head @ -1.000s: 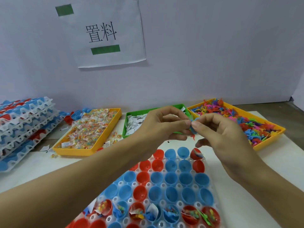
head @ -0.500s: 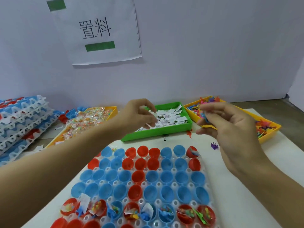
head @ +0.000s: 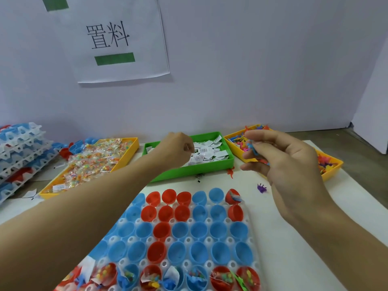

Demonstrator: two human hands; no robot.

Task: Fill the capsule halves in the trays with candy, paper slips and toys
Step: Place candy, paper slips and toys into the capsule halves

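A clear tray [head: 249,219] of red and blue capsule halves lies in front of me. The nearest row holds candy, slips and toys; the far right red half [head: 232,196] holds a toy. My left hand [head: 178,150] reaches into the green tray [head: 189,171] of paper slips [head: 206,152], fingers curled; whether it holds a slip is hidden. My right hand [head: 279,162] hovers beside the yellow toy tray [head: 331,172] and pinches small blue toys [head: 252,149]. A yellow tray of wrapped candy [head: 92,164] stands at the left.
Stacked trays of capsule halves [head: 21,156] sit at the far left. A purple toy [head: 261,187] and a red toy [head: 230,172] lie loose on the white table. A wall with a paper sign [head: 113,38] rises right behind the trays.
My hands have come apart. The left hand went from the right hand's fingertips over to the green slip tray. The right hand stayed up with the blue toys.
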